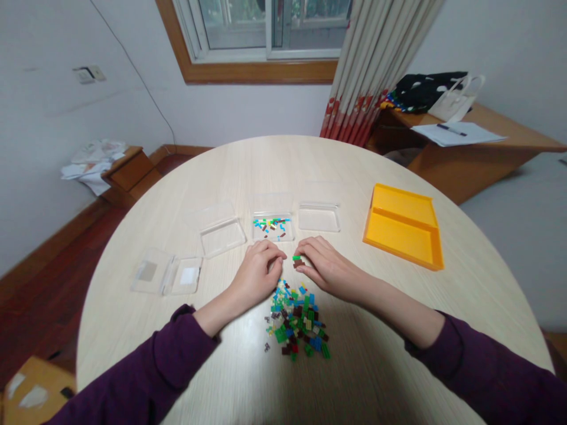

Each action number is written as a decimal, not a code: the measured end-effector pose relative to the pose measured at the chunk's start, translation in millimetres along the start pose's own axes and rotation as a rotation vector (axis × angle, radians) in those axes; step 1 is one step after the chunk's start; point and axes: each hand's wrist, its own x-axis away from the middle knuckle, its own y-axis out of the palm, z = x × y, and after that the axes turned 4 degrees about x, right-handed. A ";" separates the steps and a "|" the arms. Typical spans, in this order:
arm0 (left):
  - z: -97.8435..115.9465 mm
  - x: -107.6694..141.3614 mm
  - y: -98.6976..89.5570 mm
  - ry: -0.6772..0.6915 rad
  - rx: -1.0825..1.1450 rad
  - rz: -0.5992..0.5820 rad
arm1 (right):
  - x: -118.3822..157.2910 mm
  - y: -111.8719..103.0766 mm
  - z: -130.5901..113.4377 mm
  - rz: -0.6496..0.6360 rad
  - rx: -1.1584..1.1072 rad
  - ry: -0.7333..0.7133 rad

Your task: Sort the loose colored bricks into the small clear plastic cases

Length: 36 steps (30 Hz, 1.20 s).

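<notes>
Over the round table my right hand point(325, 262) pinches a few small bricks, green and brown point(298, 262), between thumb and fingers. Just left of it, my left hand point(261, 265) is closed, its fingertips pressed together; anything between them is too small to make out. A pile of small bricks point(301, 324) in green, brown, blue and other colours lies below both hands. Beyond my left hand, an open clear box point(273, 235) holds scattered small blue, green, brown and yellow pieces.
Clear open boxes stand at the left point(222, 237) and right point(319, 218) of the middle one. A clear case point(183, 276) with a white label lies farther left. An orange two-part tray point(403, 242) sits at the right of the round table point(469, 307).
</notes>
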 end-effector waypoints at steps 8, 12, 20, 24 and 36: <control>-1.2 0.2 1.0 0.003 -0.003 0.013 | 0.4 0.3 0.9 -0.005 -0.035 0.033; -1.3 0.3 1.5 -0.001 0.009 0.017 | 0.9 0.4 1.0 0.017 -0.039 0.015; -0.5 0.3 0.3 -0.004 0.009 0.013 | 3.4 2.9 4.6 0.083 -0.077 -0.076; -1.3 0.3 0.1 -0.005 0.004 0.009 | 3.8 3.8 6.7 0.106 -0.068 -0.087; -3.8 0.5 1.3 0.000 0.013 -0.002 | 3.2 3.0 3.9 0.118 -0.105 -0.046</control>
